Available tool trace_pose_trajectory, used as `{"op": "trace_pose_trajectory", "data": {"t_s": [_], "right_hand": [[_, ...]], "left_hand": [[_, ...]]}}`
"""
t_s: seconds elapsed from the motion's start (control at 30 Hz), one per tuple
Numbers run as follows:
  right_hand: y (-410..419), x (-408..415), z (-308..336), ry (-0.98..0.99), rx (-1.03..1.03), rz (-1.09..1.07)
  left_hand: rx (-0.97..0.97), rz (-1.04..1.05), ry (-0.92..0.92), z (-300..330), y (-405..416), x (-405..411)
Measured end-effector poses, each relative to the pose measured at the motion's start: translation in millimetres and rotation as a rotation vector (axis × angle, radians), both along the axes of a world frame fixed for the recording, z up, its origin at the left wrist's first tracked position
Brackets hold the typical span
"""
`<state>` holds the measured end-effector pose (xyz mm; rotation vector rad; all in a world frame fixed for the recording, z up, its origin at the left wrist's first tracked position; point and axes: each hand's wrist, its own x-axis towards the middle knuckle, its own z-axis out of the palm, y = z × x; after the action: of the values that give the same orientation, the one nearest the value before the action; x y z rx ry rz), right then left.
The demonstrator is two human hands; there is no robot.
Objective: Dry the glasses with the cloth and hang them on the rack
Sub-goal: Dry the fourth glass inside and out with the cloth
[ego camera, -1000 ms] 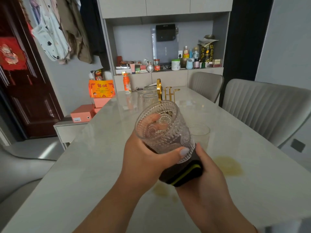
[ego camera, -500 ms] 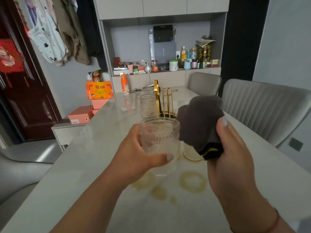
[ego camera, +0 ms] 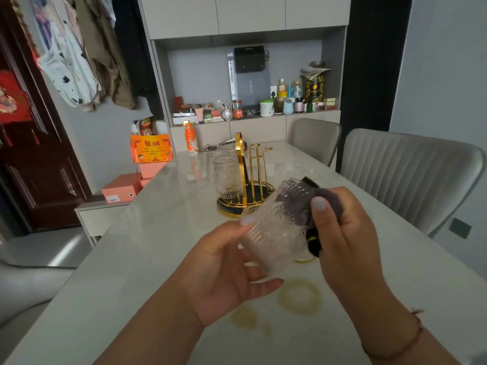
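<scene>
While the left hand [ego camera: 226, 270] cradles the ribbed, embossed glass [ego camera: 276, 230] tipped sideways, mouth toward the right hand [ego camera: 342, 233], that hand grips the dark cloth [ego camera: 325, 204] stuffed inside, probably to wipe the inner wall. Head view only. Glass held above the desk [ego camera: 158, 246], just in front of the gold wire rack [ego camera: 247, 180]; patterned glasses [ego camera: 228, 177] already hang there. Yellowish rings [ego camera: 300, 296] stain the desk nearer than the rack.
</scene>
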<state>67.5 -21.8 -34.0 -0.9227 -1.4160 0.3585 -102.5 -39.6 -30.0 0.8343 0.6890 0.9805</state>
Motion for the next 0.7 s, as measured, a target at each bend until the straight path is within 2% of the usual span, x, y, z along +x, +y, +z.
{"op": "trace_pose_trajectory", "data": {"t_s": [0.07, 0.2, 0.37, 0.43, 0.57, 0.7], "right_hand": [[4, 2, 4, 0.037, 0.031, -0.101], [19, 3, 11, 0.041, 0.032, -0.17], [41, 8, 36, 0.146, -0.033, -0.05], [56, 13, 49, 0.247, -0.126, 0.022], [93, 22, 74, 0.594, -0.353, 0.269], [140, 30, 87, 0.839, -0.561, 0.336]], "left_hand": [[-0.005, 0.032, -0.048, 2, -1, 6], [0.117, 0.228, 0.08, 13, 8, 20], [0.301, 0.378, 0.219, 47, 43, 22], [0.376, 0.428, 0.317, 64, 65, 21], [0.494, 0.555, 0.522, 95, 107, 17], [0.599, 0.616, 0.694, 121, 149, 18]]}}
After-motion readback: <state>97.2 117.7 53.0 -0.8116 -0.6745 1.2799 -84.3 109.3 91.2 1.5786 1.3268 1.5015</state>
